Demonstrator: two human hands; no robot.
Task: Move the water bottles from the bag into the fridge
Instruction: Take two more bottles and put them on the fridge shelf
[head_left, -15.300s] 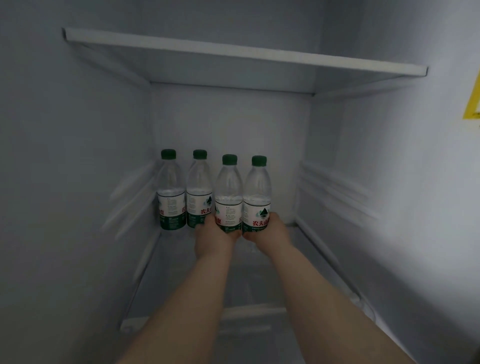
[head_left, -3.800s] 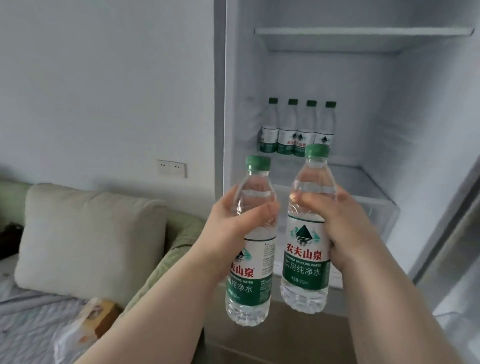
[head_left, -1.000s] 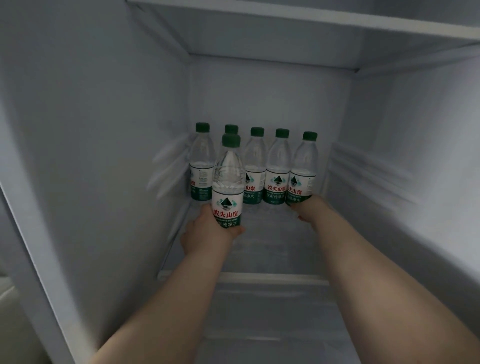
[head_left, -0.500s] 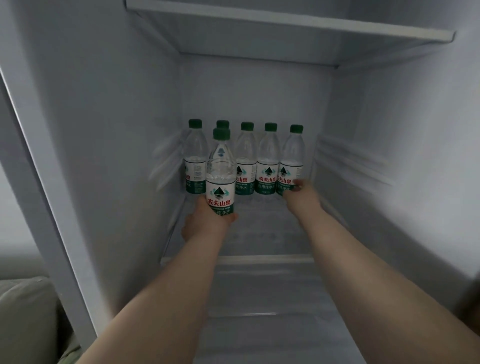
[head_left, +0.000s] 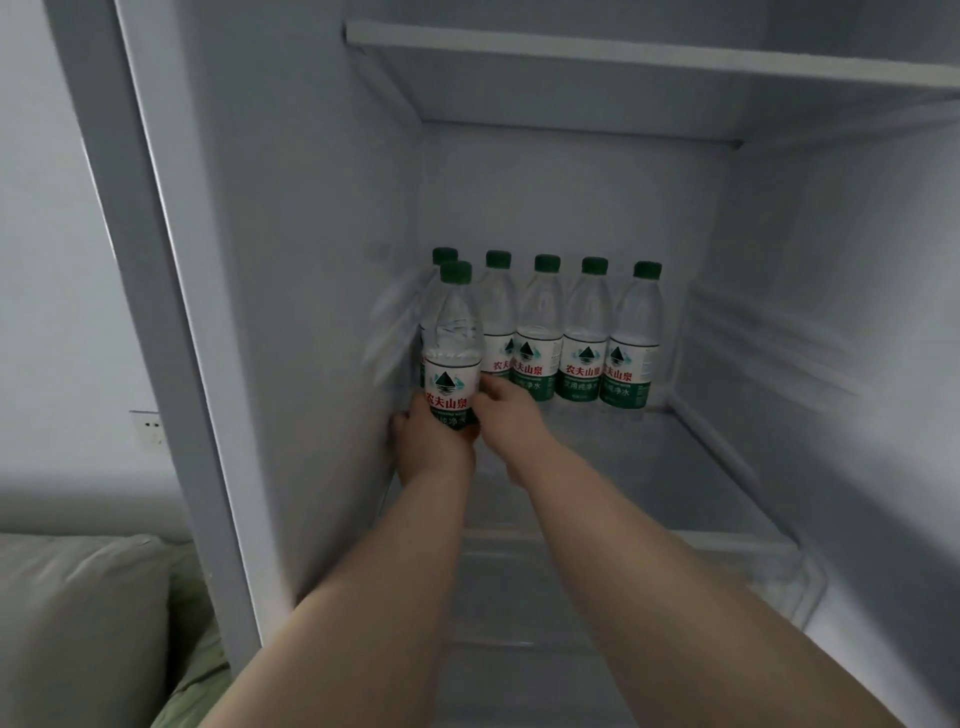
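Inside the open fridge, several clear water bottles with green caps and green-white labels stand in a row at the back of the glass shelf. My left hand grips one more water bottle by its lower part. It is upright in front of the row's left end, close to the fridge's left wall. My right hand is beside that bottle, fingers against its right side; whether they grip it is hidden. No bag is in view.
An upper shelf spans the fridge above the bottles. A clear bin sits below the glass shelf's front edge. Outside, to the left, are a pale sofa cushion and a wall socket.
My right hand has left the rightmost bottle of the row and moved left to the front bottle. My left hand has shifted that bottle leftward, toward the fridge wall.
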